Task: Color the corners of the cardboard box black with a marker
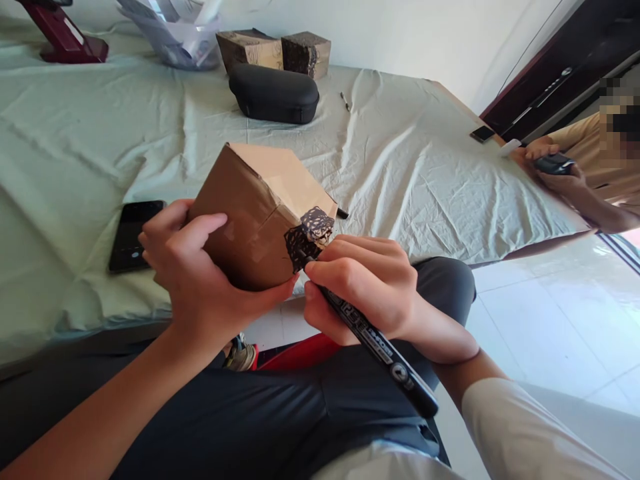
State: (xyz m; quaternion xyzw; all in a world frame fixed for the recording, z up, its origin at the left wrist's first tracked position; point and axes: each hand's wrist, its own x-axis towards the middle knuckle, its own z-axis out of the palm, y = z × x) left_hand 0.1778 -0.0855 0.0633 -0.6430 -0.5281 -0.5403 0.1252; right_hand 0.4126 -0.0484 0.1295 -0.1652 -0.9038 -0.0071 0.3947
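Observation:
My left hand (pixel 195 267) grips a brown cardboard box (pixel 250 220) from its left side, thumb along the lower edge. The box is tilted, with one corner toward my right hand. Black scribbled marks cover that corner on two or more faces. In my right hand (pixel 370 287) is a black marker pen (pixel 375 343), held like a writing tool, its tip at the scribbled patch. Whether the tip touches the cardboard is hard to tell. A small black piece (pixel 343 213), perhaps a cap, shows just behind the box.
On the cloth-covered table (pixel 390 167) lie a phone (pixel 135 233), a black case (pixel 274 93), two scribbled boxes (pixel 306 55), a plastic basket (pixel 185 40), a small pen-like item (pixel 345 101) and a dark red stand (pixel 75 40). Another person's hands (pixel 560 167) hold a dark object at right.

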